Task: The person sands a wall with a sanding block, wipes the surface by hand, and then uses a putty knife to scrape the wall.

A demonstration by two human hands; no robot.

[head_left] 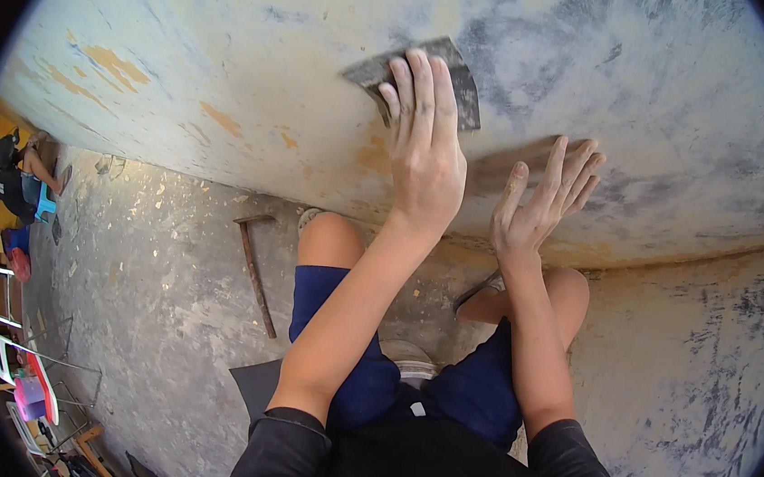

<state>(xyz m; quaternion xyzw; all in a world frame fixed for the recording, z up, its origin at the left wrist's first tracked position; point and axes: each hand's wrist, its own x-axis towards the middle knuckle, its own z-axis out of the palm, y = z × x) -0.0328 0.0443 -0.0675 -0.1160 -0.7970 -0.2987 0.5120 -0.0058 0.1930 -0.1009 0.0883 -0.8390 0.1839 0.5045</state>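
Note:
My left hand lies flat over a dark, worn sheet, which looks like sandpaper, and presses it against the patchy grey-white wall. The fingers are stretched out and point up the wall; the sheet's corners show on both sides of them. To the right and a little lower, my right hand has its fingers spread and holds nothing. It is close to the wall, over its own shadow; whether the palm touches cannot be made out.
A hammer lies on the concrete floor left of my knees. Another dark sheet is beside my left thigh. At the far left are a seated person, a blue stool, chairs and a pink-purple container.

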